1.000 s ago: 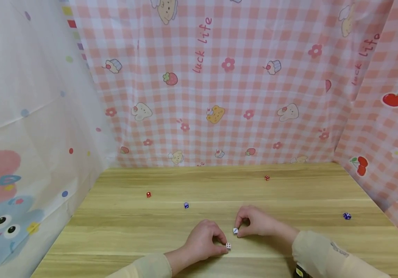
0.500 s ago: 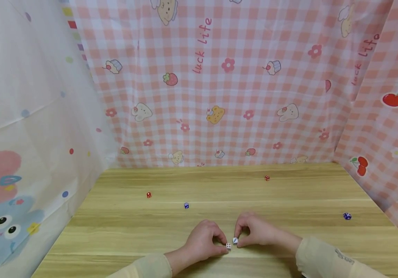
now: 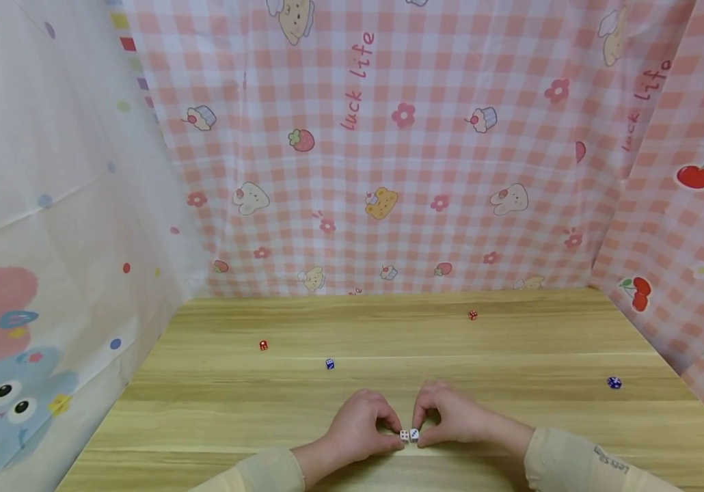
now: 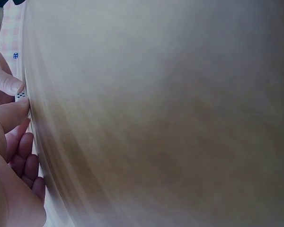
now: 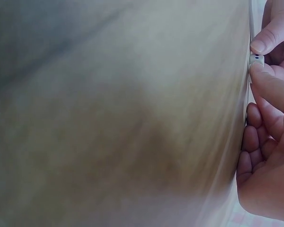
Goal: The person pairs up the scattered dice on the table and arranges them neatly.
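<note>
Near the front middle of the table, my left hand (image 3: 361, 425) pinches a white die with red pips (image 3: 404, 435) between thumb and forefinger. Facing it, my right hand (image 3: 453, 413) pinches a white die with blue pips (image 3: 414, 434) the same way. The two dice stand side by side, right at each other, on the wood. In the left wrist view a white die (image 4: 21, 95) shows between the thumbs of both hands. The right wrist view also has a white die (image 5: 257, 58) between the two thumbs; the fingers cover much of it.
On the wooden table (image 3: 235, 410) lie a red die (image 3: 263, 346) and a blue die (image 3: 330, 364) at the left. Another red die (image 3: 472, 315) sits at the back, and a blue die (image 3: 614, 383) at the right. Patterned cloths (image 3: 352, 164) hang around the table.
My right hand has come toward the front edge with the blue-pipped die, bringing it from behind the red-pipped die to right beside it. The left hand has stayed still.
</note>
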The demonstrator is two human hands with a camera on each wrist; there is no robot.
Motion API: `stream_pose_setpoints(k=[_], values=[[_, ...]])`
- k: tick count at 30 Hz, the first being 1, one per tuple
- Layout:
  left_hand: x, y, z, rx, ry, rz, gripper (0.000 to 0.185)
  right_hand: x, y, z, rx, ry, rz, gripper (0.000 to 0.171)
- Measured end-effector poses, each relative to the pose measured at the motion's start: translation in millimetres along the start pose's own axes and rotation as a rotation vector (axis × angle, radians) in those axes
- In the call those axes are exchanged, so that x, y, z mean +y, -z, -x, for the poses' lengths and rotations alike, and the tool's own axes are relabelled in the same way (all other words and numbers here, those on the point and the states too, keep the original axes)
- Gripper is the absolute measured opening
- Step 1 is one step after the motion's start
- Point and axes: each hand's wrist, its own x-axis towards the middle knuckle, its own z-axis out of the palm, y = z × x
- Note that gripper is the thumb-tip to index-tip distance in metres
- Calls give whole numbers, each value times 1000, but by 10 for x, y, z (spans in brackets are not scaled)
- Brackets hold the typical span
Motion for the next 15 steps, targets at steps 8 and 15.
stream_pose_setpoints(k=[8,15], values=[[-8,-5,-4,-2,-4,-5,15,1,-3,0,-8,-20,-8,20],[-14,-5,-5,-10,-6,-8,15,0,2,1,-14,-18,-11,20]])
